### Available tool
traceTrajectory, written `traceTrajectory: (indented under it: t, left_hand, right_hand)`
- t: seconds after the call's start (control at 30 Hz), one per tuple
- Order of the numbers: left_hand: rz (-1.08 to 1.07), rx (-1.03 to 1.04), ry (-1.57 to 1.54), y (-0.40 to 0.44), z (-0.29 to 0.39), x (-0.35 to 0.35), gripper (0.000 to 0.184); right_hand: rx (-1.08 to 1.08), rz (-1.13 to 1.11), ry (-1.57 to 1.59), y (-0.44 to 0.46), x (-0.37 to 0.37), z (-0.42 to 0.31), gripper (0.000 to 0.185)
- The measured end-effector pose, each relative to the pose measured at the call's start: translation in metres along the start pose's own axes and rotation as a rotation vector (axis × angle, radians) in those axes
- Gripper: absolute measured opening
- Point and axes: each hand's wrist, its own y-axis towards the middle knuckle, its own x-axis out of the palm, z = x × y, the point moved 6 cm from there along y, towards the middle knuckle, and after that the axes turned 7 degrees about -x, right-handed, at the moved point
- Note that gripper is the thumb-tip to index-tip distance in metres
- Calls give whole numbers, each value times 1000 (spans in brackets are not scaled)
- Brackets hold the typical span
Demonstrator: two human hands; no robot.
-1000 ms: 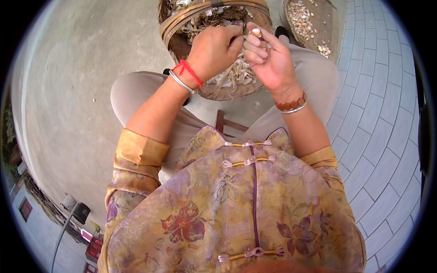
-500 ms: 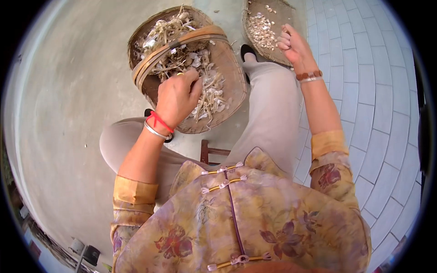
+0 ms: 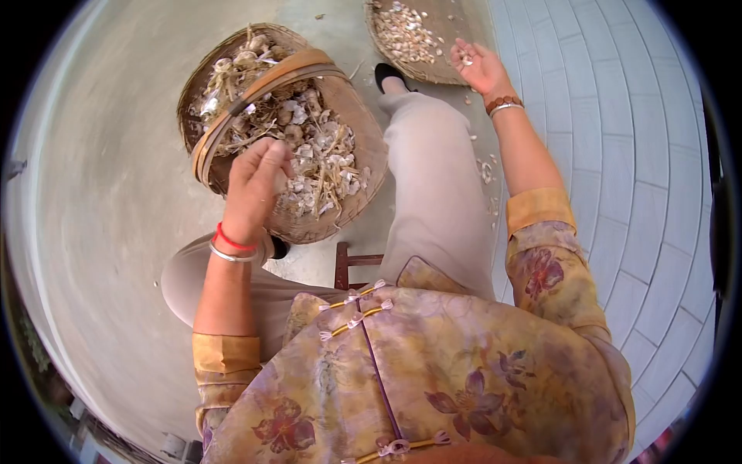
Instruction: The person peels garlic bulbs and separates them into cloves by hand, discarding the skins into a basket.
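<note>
Thumb and fingers pressed together, my left hand hovers over the near left side of the handled wicker basket; what it holds, if anything, cannot be made out. Whole garlic bulbs with dry stalks and loose papery skins fill much of the basket. My right hand is palm up with half-curled fingers at the right edge of the flat woven tray. A small pale garlic clove lies in its fingers. Separated cloves are heaped on the tray.
Some pale bits lie on the concrete floor right of my leg. A dark shoe is between basket and tray. Part of a reddish-brown wooden stool shows between my legs. Grey paving runs along the right.
My hands were together over the basket, then moved apart. The right reached the tray and its fingers have loosened from a curl. The left has risen from the basket's contents. The view has shifted.
</note>
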Motion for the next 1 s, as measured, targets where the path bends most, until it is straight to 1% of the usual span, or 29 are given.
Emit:
traceTrajectory:
  t: [0.03,0.1,0.17,0.2,0.27,0.3,0.37,0.4,0.47,0.5,0.57,0.63,0.67,0.73,0.8,0.83,0.9,0.93,0.97,1.0]
  left_hand:
    - [-19,-4,6,0,2,2,29]
    - [-24,-95,-136,-3,3,3,30]
    - [-63,-93,-149,-2,1,5,30]
    - [-62,-111,-180,-3,0,6,31]
    - [-79,-113,-206,-1,-4,4,31]
    - [-93,-120,-199,-1,-6,6,31]
    - [-67,-152,-217,0,-9,7,29]
    - [-60,-150,-240,1,-12,7,28]
    - [-77,-156,-234,4,-17,6,28]
    - [-79,-153,-236,5,-19,7,28]
    - [-88,-168,-258,4,-19,11,27]
    - [-75,-177,-264,5,-23,7,28]
    - [-87,-179,-262,5,-23,9,27]
    - [-88,-183,-255,6,-24,9,27]
    - [-84,-184,-249,7,-24,9,28]
    - [-87,-203,-271,7,-26,9,27]
    - [-84,-223,-289,7,-26,10,27]
    - [-80,-237,-359,8,-26,12,26]
    - [-67,-248,-427,9,-25,13,24]
    - [-56,-286,-461,11,-27,12,20]
  right_hand:
    - [-28,17,-18,-16,-9,1,33]
    - [-33,16,-1,-40,-28,4,35]
    - [-21,-82,-27,-58,-46,9,36]
    - [-28,-63,-21,-69,-59,12,36]
    - [-55,-105,-244,-87,-75,15,39]
    - [-60,-90,-237,-93,-88,20,39]
    - [-118,15,-219,-102,-117,24,40]
    - [-121,32,-212,-110,-128,26,40]
    - [-129,195,-235,-127,-157,30,37]
    - [-132,210,-228,-129,-178,34,37]
    - [-65,369,-191,-133,-240,40,42]
    - [-55,399,-199,-153,-269,39,41]
    - [-58,412,-268,-160,-287,37,41]
    - [-80,417,-550,-161,-345,32,41]
    - [-128,340,-1077,-149,-415,27,40]
    - [-160,320,-1282,-148,-444,25,40]
    - [-207,338,-1422,-156,-456,13,38]
    - [-238,300,-1711,-156,-434,8,33]
    - [-277,282,-2089,-171,-389,-1,29]
    - [-335,282,-2265,-181,-346,-15,25]
